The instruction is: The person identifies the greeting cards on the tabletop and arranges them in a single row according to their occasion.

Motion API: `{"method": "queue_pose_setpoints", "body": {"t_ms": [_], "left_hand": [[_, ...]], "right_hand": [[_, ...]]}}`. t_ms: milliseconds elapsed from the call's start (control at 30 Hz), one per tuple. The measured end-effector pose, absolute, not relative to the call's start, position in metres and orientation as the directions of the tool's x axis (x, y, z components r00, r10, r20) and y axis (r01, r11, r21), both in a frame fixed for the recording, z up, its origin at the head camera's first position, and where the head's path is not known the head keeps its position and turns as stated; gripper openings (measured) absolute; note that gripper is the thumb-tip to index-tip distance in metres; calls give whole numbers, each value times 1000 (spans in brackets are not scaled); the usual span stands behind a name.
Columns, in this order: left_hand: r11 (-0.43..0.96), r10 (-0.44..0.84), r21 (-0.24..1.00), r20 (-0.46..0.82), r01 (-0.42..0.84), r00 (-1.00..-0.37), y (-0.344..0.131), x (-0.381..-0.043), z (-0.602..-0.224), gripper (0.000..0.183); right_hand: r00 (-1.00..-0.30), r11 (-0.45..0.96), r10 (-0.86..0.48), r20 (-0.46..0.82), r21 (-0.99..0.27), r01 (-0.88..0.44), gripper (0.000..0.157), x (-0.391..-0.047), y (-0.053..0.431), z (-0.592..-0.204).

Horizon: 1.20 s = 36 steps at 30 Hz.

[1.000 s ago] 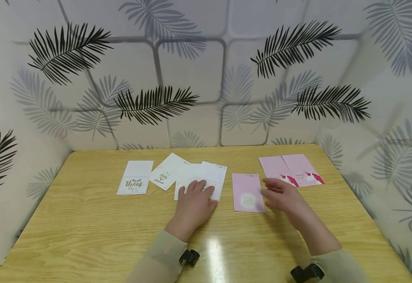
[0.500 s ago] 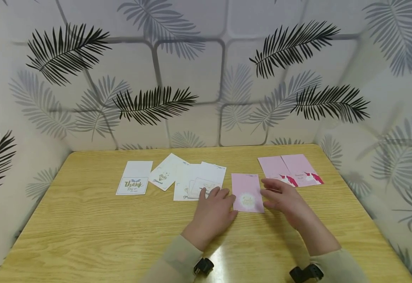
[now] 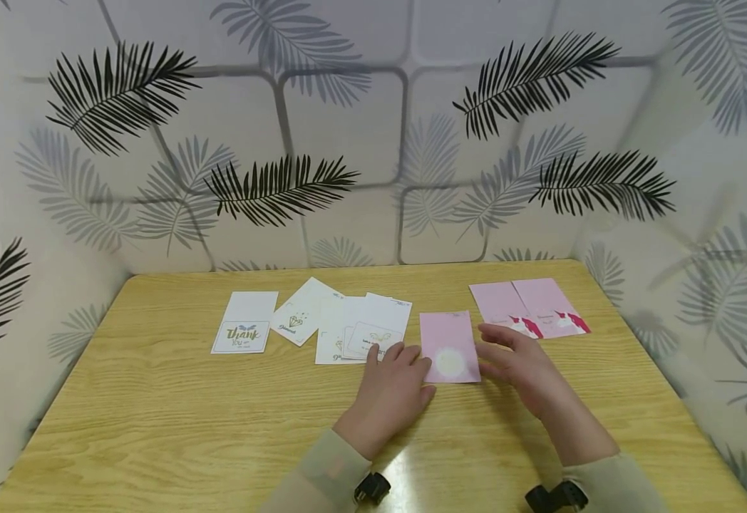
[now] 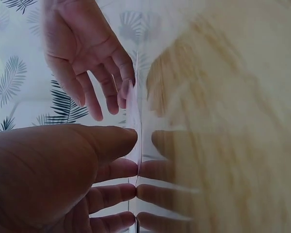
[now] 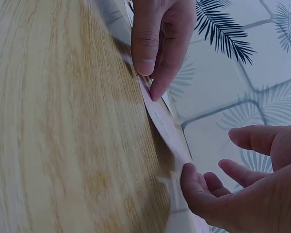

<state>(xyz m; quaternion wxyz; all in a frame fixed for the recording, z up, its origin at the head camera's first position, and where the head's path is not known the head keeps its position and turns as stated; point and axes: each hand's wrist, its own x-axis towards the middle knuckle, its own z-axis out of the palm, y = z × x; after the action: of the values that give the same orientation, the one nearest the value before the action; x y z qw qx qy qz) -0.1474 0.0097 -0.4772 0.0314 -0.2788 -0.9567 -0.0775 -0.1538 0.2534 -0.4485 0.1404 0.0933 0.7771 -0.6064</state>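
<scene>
A pink card with a pale round spot lies between both hands, its right edge slightly raised in the right wrist view. My left hand rests at its left edge, fingertips also over the lower edge of the white cards; the thumb is spread from the fingers. At the pink card's right edge, the fingertips of my right hand touch it, while that thumb stands apart in the air. In the left wrist view, the pink card appears edge-on between the two hands.
Two pink unicorn cards lie behind the right hand. Farther left are a white "Thank you" card and a tilted white diamond card. A leaf-patterned backdrop encloses the back and sides of the wooden table.
My left hand has slid right, off the white cards' middle to the pink card's left edge, uncovering their print. The pink card's gold lettering has washed out. The right hand has barely moved.
</scene>
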Motion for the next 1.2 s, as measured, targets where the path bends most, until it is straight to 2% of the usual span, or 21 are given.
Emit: {"method": "queue_pose_setpoints", "body": {"t_ms": [233, 500, 767, 1000, 1200], "left_hand": [[838, 522, 129, 97, 530, -848, 12, -149, -479, 40], [839, 516, 140, 97, 525, -851, 15, -149, -480, 40], [827, 489, 195, 211, 527, -846, 18, -150, -476, 30], [817, 466, 253, 240, 519, -851, 27, -157, -474, 28], [816, 429, 283, 288, 504, -856, 35, -162, -471, 23]], "right_hand": [[-949, 250, 5, -315, -918, 306, 63, -156, 252, -455], [-961, 339, 59, -270, -900, 274, 63, -160, 247, -461], [-963, 320, 67, -260, -909, 267, 64, -160, 250, -457], [-960, 302, 65, -272, -911, 279, 63, -164, 259, -449], [-971, 334, 79, -225, -912, 238, 55, -170, 263, -444]]}}
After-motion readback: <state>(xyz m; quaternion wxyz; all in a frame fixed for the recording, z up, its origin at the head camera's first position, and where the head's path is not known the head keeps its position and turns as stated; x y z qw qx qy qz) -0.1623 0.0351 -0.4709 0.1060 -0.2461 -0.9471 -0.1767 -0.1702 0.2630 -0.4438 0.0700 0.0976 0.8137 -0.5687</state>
